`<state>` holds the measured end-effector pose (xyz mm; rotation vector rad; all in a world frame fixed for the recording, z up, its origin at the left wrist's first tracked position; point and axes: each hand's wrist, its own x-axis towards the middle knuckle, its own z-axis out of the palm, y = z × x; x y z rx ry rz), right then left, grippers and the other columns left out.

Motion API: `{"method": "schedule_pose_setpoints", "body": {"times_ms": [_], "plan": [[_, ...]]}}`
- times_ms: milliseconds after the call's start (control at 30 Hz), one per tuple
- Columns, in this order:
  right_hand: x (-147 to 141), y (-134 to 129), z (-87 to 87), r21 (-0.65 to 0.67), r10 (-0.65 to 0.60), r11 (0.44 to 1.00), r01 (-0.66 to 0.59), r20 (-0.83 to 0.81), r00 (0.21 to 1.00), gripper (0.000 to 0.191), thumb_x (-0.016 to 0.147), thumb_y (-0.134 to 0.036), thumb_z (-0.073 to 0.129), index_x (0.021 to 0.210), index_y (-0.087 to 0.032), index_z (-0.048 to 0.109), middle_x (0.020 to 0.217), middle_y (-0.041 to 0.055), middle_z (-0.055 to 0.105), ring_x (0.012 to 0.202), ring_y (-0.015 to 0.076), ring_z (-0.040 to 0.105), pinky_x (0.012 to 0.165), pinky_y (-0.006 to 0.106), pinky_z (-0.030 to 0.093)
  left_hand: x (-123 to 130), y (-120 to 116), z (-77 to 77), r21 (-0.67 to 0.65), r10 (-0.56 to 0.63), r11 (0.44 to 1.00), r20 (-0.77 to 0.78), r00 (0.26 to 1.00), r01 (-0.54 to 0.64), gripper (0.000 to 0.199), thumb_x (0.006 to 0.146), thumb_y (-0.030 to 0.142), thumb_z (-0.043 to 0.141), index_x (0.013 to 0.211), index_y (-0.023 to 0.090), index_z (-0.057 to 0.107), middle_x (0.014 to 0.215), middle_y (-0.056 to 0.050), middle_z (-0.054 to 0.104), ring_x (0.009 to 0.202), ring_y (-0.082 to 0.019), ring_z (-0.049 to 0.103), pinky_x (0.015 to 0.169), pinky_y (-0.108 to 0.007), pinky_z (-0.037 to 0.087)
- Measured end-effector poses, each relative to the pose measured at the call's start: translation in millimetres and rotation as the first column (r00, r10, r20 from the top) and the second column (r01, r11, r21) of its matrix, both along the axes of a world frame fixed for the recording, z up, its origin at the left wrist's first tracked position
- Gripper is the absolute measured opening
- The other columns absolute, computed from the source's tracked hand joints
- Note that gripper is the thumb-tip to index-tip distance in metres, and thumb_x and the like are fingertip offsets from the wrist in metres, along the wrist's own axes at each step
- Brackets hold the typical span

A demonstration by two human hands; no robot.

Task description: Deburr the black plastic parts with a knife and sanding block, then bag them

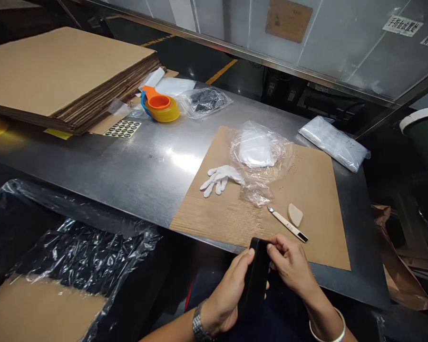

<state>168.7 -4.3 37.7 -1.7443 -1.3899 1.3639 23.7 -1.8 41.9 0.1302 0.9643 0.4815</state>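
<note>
a slim black object (256,273) is held upright over the near edge of a metal table (142,166), gripped along its side by a worker's left hand (230,287), thumb laid near its top. its upper right edge is pinched between the thumb and fingers of the right hand (290,261). a metal-banded watch (199,320) is worn on the left wrist, a pale bangle (338,325) on the right.

just beyond the right hand, a pale-handled knife (287,223) is laid on a cardboard sheet (207,218), beside a beige rounded piece (295,215). farther back, a white glove (217,180) is spread next to a crumpled clear bag (285,152), in which a white bundle (255,148) is seen. a plastic-wrapped packet (333,142) is set by the sheet's far right corner.

at far left, cardboard is piled in a thick stack (74,71), with an orange-and-blue tape dispenser (159,102) and a sheet of round stickers (123,129) placed nearby. at lower left, more cardboard (39,311) is surrounded by glossy dark plastic (92,251).
</note>
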Motion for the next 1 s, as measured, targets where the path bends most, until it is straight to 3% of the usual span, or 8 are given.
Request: {"method": "schedule_pose_setpoints", "body": {"times_ms": [167, 267, 367, 467, 600, 700, 867, 1000], "plan": [[5, 4, -5.1, -0.133, -0.073, 0.99, 0.041, -0.246, 0.966, 0.036, 0.083, -0.048, 0.047, 0.072, -0.014, 0.056, 0.054, -0.0012, 0.056, 0.039, 0.0069, 0.047, 0.037, 0.018, 0.036, -4, 4, 2.7, 0.01, -0.027, 1.0, 0.11, 0.994, 0.027, 0.04, 0.086, 0.045, 0.037, 0.079, 0.011, 0.059, 0.071, -0.004, 0.059, 0.049, -0.009, 0.052, 0.044, -0.019, 0.041], [10, 3, -6.2, -0.163, -0.143, 0.982, 0.092, -0.332, 0.933, 0.038, 0.081, -0.05, 0.05, 0.09, -0.014, 0.058, 0.062, 0.0001, 0.058, 0.045, 0.0079, 0.05, 0.038, 0.019, 0.038, -6, 8, 2.6, -0.058, -0.036, 0.997, 0.119, 0.992, 0.043, 0.044, 0.086, 0.046, 0.035, 0.08, 0.011, 0.06, 0.07, -0.005, 0.058, 0.049, -0.01, 0.053, 0.045, -0.021, 0.043], [14, 1, -4.7, -0.123, -0.068, 0.992, 0.039, -0.244, 0.967, 0.038, 0.083, -0.043, 0.05, 0.109, -0.015, 0.054, 0.066, -0.0006, 0.057, 0.052, 0.0091, 0.051, 0.043, 0.02, 0.039, -6, 8, 0.6, -0.111, -0.032, 0.993, 0.119, 0.992, 0.045, 0.043, 0.084, 0.049, 0.037, 0.085, 0.012, 0.059, 0.069, -0.004, 0.058, 0.047, -0.01, 0.052, 0.045, -0.022, 0.042], [14, 2, -2.8, -0.033, 0.068, 0.997, -0.072, -0.1, 0.993, 0.027, 0.082, -0.028, 0.051, 0.106, -0.016, 0.055, 0.064, -0.0033, 0.052, 0.056, 0.0086, 0.048, 0.051, 0.021, 0.039, -4, 4, -1.5, -0.11, -0.046, 0.993, 0.067, 0.997, 0.053, 0.038, 0.086, 0.046, 0.037, 0.086, 0.013, 0.056, 0.066, -0.002, 0.056, 0.047, -0.01, 0.051, 0.045, -0.022, 0.041], [8, 6, -2.0, 0.016, 0.093, 0.995, -0.095, 0.074, 0.993, 0.016, 0.075, -0.015, 0.048, 0.089, -0.016, 0.057, 0.053, -0.007, 0.045, 0.048, 0.0075, 0.043, 0.046, 0.019, 0.032, -4, -2, -2.8, 0.098, -0.069, 0.993, -0.022, 0.997, 0.071, 0.031, 0.083, 0.045, 0.046, 0.092, 0.018, 0.056, 0.067, 0.001, 0.054, 0.057, -0.011, 0.052, 0.051, -0.021, 0.04], [6, 10, -0.9, 0.008, 0.091, 0.996, -0.093, 0.152, 0.984, 0.017, 0.072, -0.011, 0.042, 0.078, -0.017, 0.056, 0.051, -0.006, 0.049, 0.046, 0.0078, 0.046, 0.045, 0.018, 0.033, -5, -2, -2.2, 0.254, -0.096, 0.962, -0.041, 0.995, 0.103, 0.03, 0.081, 0.043, 0.051, 0.1, 0.021, 0.057, 0.077, 0.0, 0.055, 0.066, -0.011, 0.052, 0.061, -0.022, 0.042], [17, 14, 2.8, -0.172, 0.164, 0.97, -0.173, -0.062, 0.984, 0.021, 0.076, -0.015, 0.038, 0.083, -0.016, 0.057, 0.059, -0.0019, 0.058, 0.045, 0.0083, 0.051, 0.038, 0.017, 0.035, -9, 2, -3.5, 0.225, -0.147, 0.963, -0.031, 0.989, 0.151, 0.033, 0.083, 0.046, 0.045, 0.092, 0.017, 0.058, 0.08, -0.002, 0.054, 0.063, -0.011, 0.052, 0.054, -0.022, 0.04], [22, 16, 7.0, -0.17, 0.184, 0.964, -0.205, -0.131, 0.974, 0.026, 0.081, -0.025, 0.044, 0.101, -0.014, 0.055, 0.065, -0.0005, 0.059, 0.049, 0.0089, 0.053, 0.039, 0.017, 0.038, -8, 4, -6.1, 0.165, -0.14, 0.976, -0.008, 0.99, 0.139, 0.033, 0.083, 0.046, 0.043, 0.09, 0.017, 0.057, 0.075, -0.001, 0.052, 0.058, -0.011, 0.052, 0.052, -0.022, 0.04]]}}
